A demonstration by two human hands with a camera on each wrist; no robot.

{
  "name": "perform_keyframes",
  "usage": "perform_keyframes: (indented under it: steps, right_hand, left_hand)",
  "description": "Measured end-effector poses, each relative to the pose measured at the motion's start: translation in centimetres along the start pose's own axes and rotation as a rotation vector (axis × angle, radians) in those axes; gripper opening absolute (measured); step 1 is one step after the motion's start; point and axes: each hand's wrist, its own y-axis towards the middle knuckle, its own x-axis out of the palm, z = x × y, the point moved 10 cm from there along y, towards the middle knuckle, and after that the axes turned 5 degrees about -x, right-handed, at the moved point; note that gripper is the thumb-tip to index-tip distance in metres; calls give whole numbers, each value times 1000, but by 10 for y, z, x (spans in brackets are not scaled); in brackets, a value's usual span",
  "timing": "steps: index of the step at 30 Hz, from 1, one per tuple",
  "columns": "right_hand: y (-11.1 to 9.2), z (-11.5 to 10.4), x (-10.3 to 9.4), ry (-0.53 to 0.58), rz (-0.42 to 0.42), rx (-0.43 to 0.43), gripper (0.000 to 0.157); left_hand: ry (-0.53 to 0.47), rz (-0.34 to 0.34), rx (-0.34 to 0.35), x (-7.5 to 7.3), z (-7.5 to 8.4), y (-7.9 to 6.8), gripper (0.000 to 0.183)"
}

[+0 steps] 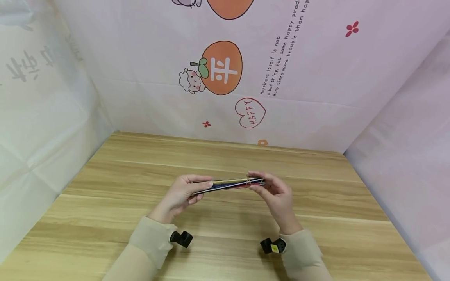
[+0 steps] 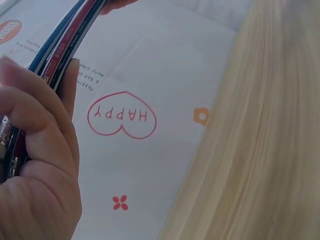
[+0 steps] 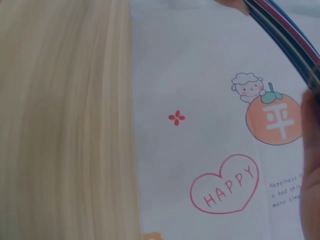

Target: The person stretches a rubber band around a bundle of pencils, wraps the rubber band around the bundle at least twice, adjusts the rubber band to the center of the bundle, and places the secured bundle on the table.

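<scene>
A bundle of pencils (image 1: 228, 184) in several colours is held nearly level above the table. My left hand (image 1: 182, 194) grips its left end, thumb along the near side. Metal eraser ends show beside the left palm (image 2: 47, 160) in the left wrist view. At the bundle's other end, my right hand (image 1: 277, 193) pinches with thumb and fingers around a thin rubber band (image 1: 248, 181) looped over the pencils. In the right wrist view, the striped pencil shafts (image 3: 285, 32) run down to the right hand (image 3: 311, 165) at the edge, with most of that hand out of frame.
The wooden table (image 1: 225, 156) lies below both hands. A white printed sheet (image 1: 151, 101) rises behind it, and similar sheets hang at the left (image 1: 38, 128) and right (image 1: 415, 136). Small black cameras (image 1: 181, 239) sit at both wrists.
</scene>
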Motion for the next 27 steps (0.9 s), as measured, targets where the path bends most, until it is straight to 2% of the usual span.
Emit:
perform_keyframes:
  steps: [5,11,14,17,20,23,27]
  right_hand:
    - [1,4,1,-29,-45,66,24]
    - [0,7,0,-46,-48,115,17]
    - [-1,12,-3,14,-21,183,12]
    - [-2,17,-7,84,25,255,15]
    - [-2,20,-13,81,54,291,15]
    - [-3,22,-14,0,23,316,16]
    - [-4,24,-6,-74,-83,332,23]
  left_hand:
    - [49,7,-3,-3,3,-2,42]
    - [60,9,-9,-3,5,-3,45]
    - [80,9,-12,-3,6,-3,47]
    - [98,3,-7,-2,7,-4,47]
    - [95,8,2,-4,8,-4,46]
    - [95,11,12,-4,10,-5,42]
    - [105,0,19,0,10,-5,33]
